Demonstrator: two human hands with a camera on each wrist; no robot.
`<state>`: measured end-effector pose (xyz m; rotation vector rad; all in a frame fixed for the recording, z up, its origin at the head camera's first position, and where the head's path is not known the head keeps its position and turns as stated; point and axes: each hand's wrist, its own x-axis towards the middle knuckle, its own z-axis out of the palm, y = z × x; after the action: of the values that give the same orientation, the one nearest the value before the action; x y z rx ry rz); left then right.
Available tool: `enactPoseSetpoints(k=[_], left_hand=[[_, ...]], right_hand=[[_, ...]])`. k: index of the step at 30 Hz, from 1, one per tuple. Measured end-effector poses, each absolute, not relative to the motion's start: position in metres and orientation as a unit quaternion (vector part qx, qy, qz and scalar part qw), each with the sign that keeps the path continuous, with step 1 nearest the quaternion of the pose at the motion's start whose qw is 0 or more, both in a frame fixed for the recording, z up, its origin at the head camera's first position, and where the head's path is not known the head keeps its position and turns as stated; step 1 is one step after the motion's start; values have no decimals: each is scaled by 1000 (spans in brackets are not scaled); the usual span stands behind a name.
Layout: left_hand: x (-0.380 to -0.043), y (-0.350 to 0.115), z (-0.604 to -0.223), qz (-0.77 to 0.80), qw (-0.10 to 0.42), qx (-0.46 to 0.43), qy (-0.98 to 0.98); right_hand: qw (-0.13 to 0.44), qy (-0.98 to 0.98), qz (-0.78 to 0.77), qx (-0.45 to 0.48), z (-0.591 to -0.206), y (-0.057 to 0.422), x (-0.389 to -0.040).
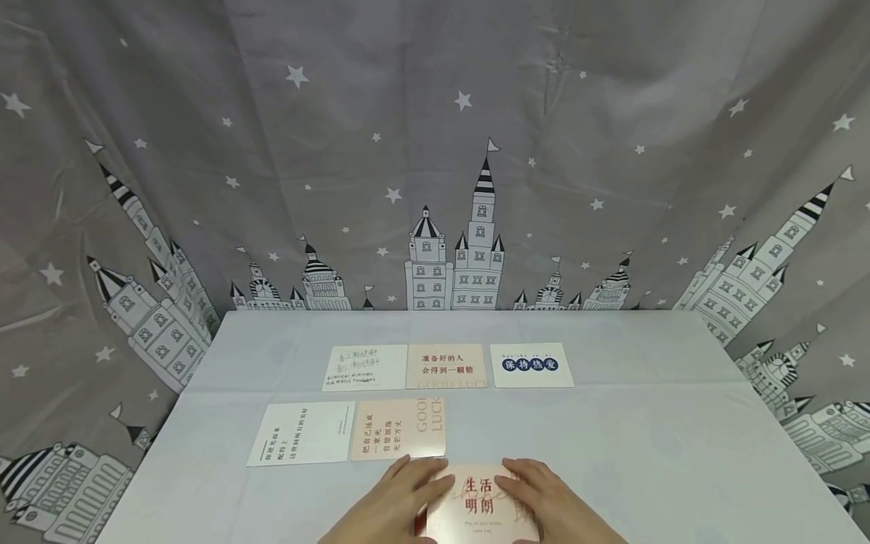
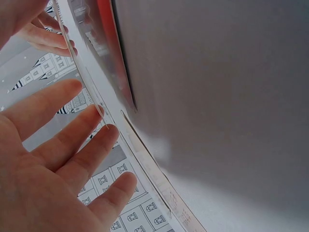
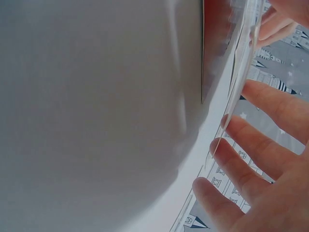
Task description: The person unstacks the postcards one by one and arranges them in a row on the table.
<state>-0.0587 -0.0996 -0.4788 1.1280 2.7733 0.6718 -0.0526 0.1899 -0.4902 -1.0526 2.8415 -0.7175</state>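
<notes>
A pale pink card (image 1: 481,515) with large red characters is held near the table's front edge, face up. My left hand (image 1: 390,505) grips its left side, fingers over the top face and thumb at the near edge. Opposite it, my right hand (image 1: 559,505) grips the right side in the same way. The wrist views show the card nearly edge-on, a thin strip against the fingertips of the left hand (image 2: 63,159) and the right hand (image 3: 260,174). Below it lies a red flat piece (image 2: 117,53), mostly hidden by the card in the head view.
On the white table (image 1: 646,453) a white card (image 1: 302,432) and a pink card (image 1: 401,446) lie side by side, left of centre. Behind them are a handwritten white card (image 1: 367,359), another pink card (image 1: 445,378) and a blue-lettered card (image 1: 532,378). A grey castle-print curtain (image 1: 435,174) hangs behind.
</notes>
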Motion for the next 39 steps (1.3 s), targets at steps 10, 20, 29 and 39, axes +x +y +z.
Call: enactPoseSetpoints(k=[10,20,29,39], left_hand=[[-68,-94,-475,200,72,357,909],[-85,-88,-480,151,-14,415,897],[-93,-85,-482,148,-12,409,900],[-99,-83,-480,154,9,398,904]], right_hand=[[41,917,-225,-327,-482,194,-61],[36,927,-212,-307,-485,200,-68],[-23,917,-205,-342,-488,204,-78],[0,918,-208,-339,-486,206,-84]])
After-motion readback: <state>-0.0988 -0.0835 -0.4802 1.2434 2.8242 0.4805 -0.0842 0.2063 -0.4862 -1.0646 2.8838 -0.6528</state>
